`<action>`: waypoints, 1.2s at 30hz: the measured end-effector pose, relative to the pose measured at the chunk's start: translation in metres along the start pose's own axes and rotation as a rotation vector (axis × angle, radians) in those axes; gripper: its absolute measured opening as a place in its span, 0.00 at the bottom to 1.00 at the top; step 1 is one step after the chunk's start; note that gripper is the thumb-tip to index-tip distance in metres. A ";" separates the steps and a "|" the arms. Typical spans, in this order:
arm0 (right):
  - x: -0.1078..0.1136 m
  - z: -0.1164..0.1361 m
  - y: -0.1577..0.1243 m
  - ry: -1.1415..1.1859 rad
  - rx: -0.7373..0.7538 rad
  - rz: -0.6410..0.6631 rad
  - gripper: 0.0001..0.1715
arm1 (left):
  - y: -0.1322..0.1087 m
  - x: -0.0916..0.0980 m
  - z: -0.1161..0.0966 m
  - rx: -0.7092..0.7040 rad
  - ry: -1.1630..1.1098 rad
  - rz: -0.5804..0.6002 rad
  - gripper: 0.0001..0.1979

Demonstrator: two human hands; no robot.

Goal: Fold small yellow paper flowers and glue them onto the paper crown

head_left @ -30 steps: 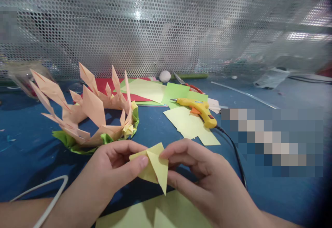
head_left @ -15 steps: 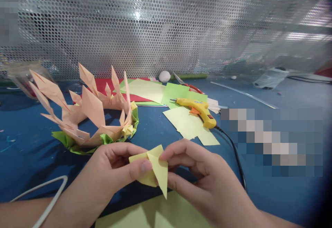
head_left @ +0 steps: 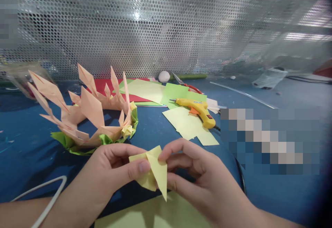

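A small folded piece of pale yellow paper (head_left: 155,171) is pinched between both hands low in the middle of the view. My left hand (head_left: 111,172) grips its left side, thumb pressed on the front. My right hand (head_left: 204,179) pinches its top right edge with thumb and forefinger. The paper's point hangs downward over a larger yellow-green sheet (head_left: 155,214) lying at the near table edge.
A peach and green folded paper flower ring (head_left: 88,117) stands to the left on the blue table (head_left: 160,127). Behind lie yellow, green and red sheets (head_left: 155,91), a yellow glue gun (head_left: 199,110) with its black cord, scissors (head_left: 186,82), a white ball (head_left: 165,76). A white cable (head_left: 44,190) lies near left; perforated metal wall behind.
My left thumb has slid a little further right across the folded paper. The hands and paper stay in nearly the same place.
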State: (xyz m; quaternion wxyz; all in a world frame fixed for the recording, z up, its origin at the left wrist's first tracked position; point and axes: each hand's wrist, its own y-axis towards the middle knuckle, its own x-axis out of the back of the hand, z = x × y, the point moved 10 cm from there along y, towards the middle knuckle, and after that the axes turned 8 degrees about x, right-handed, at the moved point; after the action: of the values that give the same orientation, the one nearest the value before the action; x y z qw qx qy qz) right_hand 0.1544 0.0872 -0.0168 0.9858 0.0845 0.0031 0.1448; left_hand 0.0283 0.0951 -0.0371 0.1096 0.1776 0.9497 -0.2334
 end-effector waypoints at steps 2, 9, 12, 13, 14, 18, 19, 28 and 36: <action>0.000 -0.002 0.000 0.043 -0.017 -0.006 0.11 | -0.001 0.000 0.000 0.001 0.004 -0.004 0.10; -0.001 -0.005 0.001 0.098 -0.048 -0.027 0.15 | 0.000 0.002 0.001 0.004 0.032 -0.007 0.08; -0.001 -0.004 0.001 0.090 -0.038 -0.020 0.14 | 0.002 0.004 0.000 0.005 0.041 -0.031 0.06; -0.001 -0.003 0.001 0.085 -0.029 -0.017 0.13 | 0.002 0.004 0.000 0.004 0.044 -0.037 0.06; -0.001 -0.002 0.001 0.081 -0.017 -0.016 0.13 | 0.002 0.005 -0.001 0.007 0.045 -0.045 0.06; -0.003 0.006 0.000 0.042 0.043 0.007 0.13 | 0.001 0.004 -0.006 -0.004 0.096 -0.099 0.02; -0.004 0.007 0.000 0.020 0.050 0.015 0.12 | 0.000 0.002 -0.008 -0.014 0.124 -0.103 0.03; -0.006 0.012 0.000 -0.103 0.080 0.067 0.08 | -0.002 0.006 -0.007 -0.036 0.254 -0.149 0.03; 0.001 0.007 0.002 -0.170 -0.016 0.003 0.07 | -0.003 -0.003 -0.016 -0.086 0.244 -0.093 0.06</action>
State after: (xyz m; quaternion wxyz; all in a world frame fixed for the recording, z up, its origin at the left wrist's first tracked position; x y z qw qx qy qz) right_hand 0.1553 0.0881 -0.0097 0.9830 0.0887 -0.0817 0.1385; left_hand 0.0278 0.0991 -0.0210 -0.0101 0.1556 0.9723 -0.1741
